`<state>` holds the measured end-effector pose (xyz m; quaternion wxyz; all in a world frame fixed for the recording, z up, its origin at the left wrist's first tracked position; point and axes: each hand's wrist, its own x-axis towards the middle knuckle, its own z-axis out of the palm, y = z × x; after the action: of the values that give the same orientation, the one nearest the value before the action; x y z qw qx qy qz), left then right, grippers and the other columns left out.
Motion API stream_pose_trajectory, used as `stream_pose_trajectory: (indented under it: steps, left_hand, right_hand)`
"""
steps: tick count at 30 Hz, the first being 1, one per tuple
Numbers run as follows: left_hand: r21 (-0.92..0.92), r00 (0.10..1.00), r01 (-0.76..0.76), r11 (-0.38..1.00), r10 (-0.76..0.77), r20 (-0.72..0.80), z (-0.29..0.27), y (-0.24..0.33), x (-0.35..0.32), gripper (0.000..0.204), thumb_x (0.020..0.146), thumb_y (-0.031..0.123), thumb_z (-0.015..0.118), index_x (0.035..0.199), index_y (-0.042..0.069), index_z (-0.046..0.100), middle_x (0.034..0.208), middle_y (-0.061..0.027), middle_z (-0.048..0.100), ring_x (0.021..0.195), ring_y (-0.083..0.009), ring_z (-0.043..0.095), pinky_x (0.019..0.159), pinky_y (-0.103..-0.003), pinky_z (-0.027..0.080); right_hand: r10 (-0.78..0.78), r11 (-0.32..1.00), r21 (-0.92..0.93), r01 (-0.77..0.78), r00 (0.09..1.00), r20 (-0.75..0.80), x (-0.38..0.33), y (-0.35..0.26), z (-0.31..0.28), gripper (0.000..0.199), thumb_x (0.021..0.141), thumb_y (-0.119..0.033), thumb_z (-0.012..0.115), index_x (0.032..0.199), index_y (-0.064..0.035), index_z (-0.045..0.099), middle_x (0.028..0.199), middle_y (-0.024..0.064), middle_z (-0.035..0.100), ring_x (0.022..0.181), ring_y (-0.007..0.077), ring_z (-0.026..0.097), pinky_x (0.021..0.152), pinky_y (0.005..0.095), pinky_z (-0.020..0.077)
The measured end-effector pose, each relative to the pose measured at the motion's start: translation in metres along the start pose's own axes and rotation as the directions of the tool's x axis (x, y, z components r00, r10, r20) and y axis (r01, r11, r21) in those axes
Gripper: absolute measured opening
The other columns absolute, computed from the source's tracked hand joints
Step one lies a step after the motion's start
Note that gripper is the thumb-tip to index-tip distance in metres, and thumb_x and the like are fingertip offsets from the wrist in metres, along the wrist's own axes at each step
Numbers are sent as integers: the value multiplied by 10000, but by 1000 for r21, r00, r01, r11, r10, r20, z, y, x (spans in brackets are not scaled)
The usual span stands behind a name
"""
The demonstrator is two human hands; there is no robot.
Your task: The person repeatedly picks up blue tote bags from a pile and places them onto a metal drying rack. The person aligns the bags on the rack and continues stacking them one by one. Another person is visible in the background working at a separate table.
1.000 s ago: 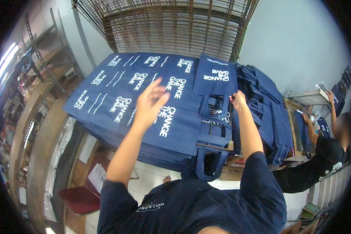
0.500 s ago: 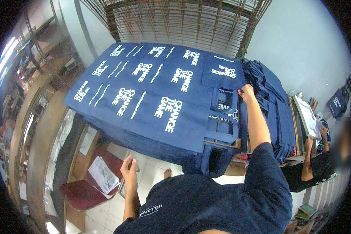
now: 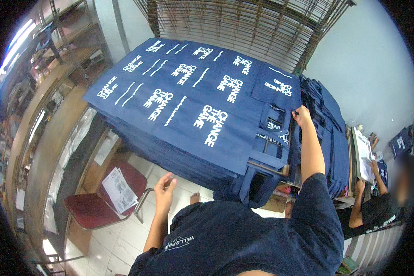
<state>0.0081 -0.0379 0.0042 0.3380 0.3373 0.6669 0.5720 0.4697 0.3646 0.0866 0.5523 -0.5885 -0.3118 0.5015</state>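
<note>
My right hand [image 3: 300, 115] is closed at the right edge of a broad layer of navy tote bags [image 3: 179, 133] with white print. Its fingers curl beside a bag handle and the end of a slat, and what they pinch is hidden. Cut-out bag handles [image 3: 277, 152] hang along this edge, with a wooden slat [image 3: 267, 169] showing among them. A smaller folded navy piece [image 3: 277, 87] lies printed side up at the far right of the layer. My left hand [image 3: 164, 188] hovers off the near side of the stack, fingers apart and holding nothing.
More navy bags [image 3: 326, 133] are piled to the right. A metal rack [image 3: 244, 18] stands behind. Close at left are a red chair [image 3: 89, 209] with printed sheets [image 3: 119, 188] on it and wooden shelving [image 3: 69, 142]. Another person [image 3: 370, 202] handles a white-topped board [image 3: 364, 154] at right.
The view has shifted, so the stack sits a little further right and higher. My right hand stays at the same edge of the bags. My left hand remains off the stack with nothing in it.
</note>
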Motion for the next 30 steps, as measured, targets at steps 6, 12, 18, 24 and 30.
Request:
stream_pose_trajectory:
  steps: [6, 12, 18, 24, 30]
  left_hand:
    - [49, 999, -40, 998, 42, -23, -6, 4, -12, 366, 807, 179, 660, 1117, -3, 592, 910, -107, 634, 821, -161, 579, 748, -288, 460]
    - [88, 1000, -7, 996, 10, -25, -15, -45, -13, 417, 782, 258, 688, 1117, 28, 597, 893, -110, 649, 805, -157, 604, 723, -298, 482]
    - [403, 895, 439, 803, -352, -274, -59, -202, -70, 584, 713, 464, 672, 1117, 50, 597, 889, -152, 664, 858, -294, 632, 772, -378, 486]
    - [338, 617, 786, 517, -673, -408, -97, -271, -194, 632, 712, 472, 647, 1157, 31, 566, 1137, -185, 586, 1077, -321, 549, 916, -378, 436]
    - [240, 428, 904, 354, -766, -479, -111, -323, -268, 623, 722, 449, 625, 1150, 1, 564, 1171, -201, 562, 1101, -334, 530, 931, -383, 422]
  right_hand:
    - [-133, 953, -282, 111, 989, -61, 2, 1, 7, 297, 741, -132, 547, 983, 35, 503, 878, 176, 545, 583, 293, 593, 452, 349, 492]
    - [-522, 362, -915, 177, 852, -42, -52, -27, -15, 675, 726, -438, 655, 1159, 53, 489, 991, 238, 608, 658, 293, 649, 566, 359, 547]
    - [-546, 457, -783, 422, 828, 127, 3, -53, 0, 778, 752, -472, 655, 1278, 50, 418, 1121, 221, 560, 621, 216, 612, 451, 271, 488]
    - [-573, 517, -678, 522, 800, 179, -16, -88, 48, 707, 778, -448, 644, 1317, -70, 387, 888, 90, 598, 436, 108, 477, 342, 227, 311]
    - [-582, 498, -532, 685, 719, 380, -104, -121, 110, 719, 788, -445, 642, 1370, -144, 346, 1083, 71, 608, 526, 67, 472, 429, 172, 314]
